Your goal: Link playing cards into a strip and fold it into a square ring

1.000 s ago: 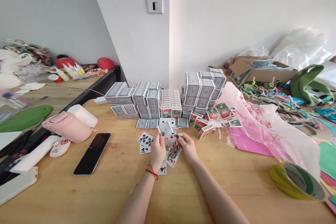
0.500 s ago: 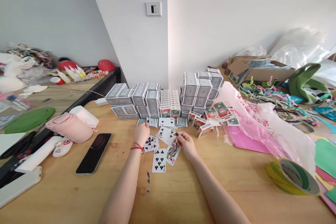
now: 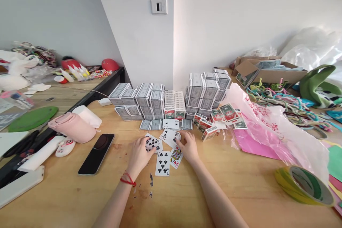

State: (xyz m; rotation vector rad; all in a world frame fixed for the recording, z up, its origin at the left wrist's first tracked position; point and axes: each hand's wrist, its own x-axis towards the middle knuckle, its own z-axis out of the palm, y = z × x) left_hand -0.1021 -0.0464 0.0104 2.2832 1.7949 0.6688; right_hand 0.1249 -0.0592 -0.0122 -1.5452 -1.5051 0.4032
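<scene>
My left hand is over a clubs card, its thumb and fingers apart at the card's left and lower edges. My right hand has its thumb on the right end of a black-suited four card, with the other fingers curled at that edge. Below lie the seven of clubs and a red court card, partly under the four card. Behind them a two card lies face up on a row of face-down grey-backed cards.
Stacks of grey-backed cards and boxed decks stand at the back. Loose card boxes, a pink plastic bag and a tape roll are to the right. Left are a phone and pink bottle.
My left hand has come back from the face-down row onto the clubs card. My right hand has shifted slightly, its thumb now lying on the four card. The view has turned slightly left.
</scene>
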